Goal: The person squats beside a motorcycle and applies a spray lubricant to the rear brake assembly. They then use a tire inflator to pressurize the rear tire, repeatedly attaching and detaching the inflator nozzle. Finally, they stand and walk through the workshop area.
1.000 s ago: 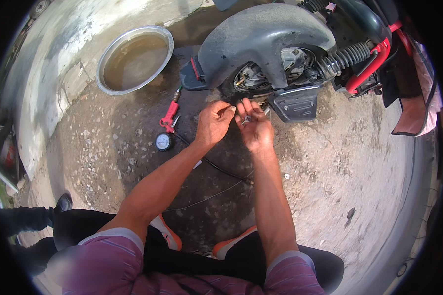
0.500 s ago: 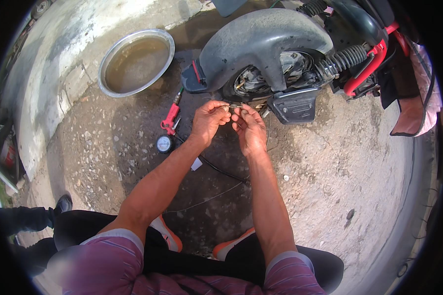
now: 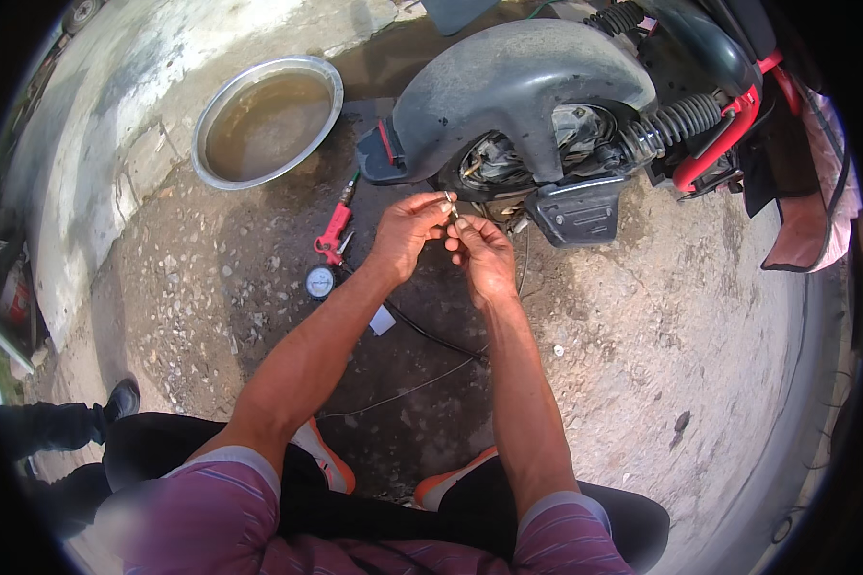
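Close together in the middle, my two hands pinch a small, thin metal piece (image 3: pixel 454 208) between their fingertips. My left hand (image 3: pixel 405 238) is closed, thumb against forefinger, at the piece's upper end. On its lower end, my right hand (image 3: pixel 485 257) is closed with the fingers curled. The piece is too small to name exactly. Just beyond the hands is a wheel (image 3: pixel 484 165) under a dusty black fender (image 3: pixel 508 72), part of a scooter. A black footrest-like plate (image 3: pixel 577 209) juts out to the right of my hands.
A metal basin (image 3: pixel 328 120) of murky water stands far left. A red inflator gun (image 3: pixel 333 230) with a round gauge (image 3: pixel 319 281) lies left of my hands, its black hose (image 3: pixel 431 333) crossing the wet ground. A coil spring (image 3: pixel 676 125) and red frame tube (image 3: pixel 714 149) are right. Another person's shoe (image 3: pixel 123 397) is at left.
The small metal piece has turned from lying nearly level to standing more upright. My right hand has dropped slightly and shifted left; my left hand stays almost in place.
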A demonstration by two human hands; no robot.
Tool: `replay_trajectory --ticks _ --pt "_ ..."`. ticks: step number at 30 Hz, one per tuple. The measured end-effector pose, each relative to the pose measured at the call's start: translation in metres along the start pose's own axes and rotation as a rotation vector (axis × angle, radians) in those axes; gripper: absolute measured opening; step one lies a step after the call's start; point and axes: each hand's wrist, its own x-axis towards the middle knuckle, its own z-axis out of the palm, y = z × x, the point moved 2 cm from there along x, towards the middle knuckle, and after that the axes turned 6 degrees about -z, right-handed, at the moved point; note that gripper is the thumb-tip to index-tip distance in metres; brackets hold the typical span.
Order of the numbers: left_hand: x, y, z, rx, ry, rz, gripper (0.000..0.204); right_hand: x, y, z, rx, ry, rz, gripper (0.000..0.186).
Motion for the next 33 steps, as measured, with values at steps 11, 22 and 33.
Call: replay_trajectory --ticks 11,22,33 --pt "0.004 -0.007 -0.005 0.120 0.029 0.053 0.017 -0.001 -0.001 0.015 -0.085 0.098 0.058 0.014" --pt "0.000 0.008 0.011 0.430 0.239 0.319 0.015 0.022 -0.021 0.034 -0.038 0.137 -0.208 0.016" --pt "0.009 -0.002 0.001 0.279 0.255 0.348 0.019 0.041 -0.006 0.032 0.038 0.168 -0.110 0.009"
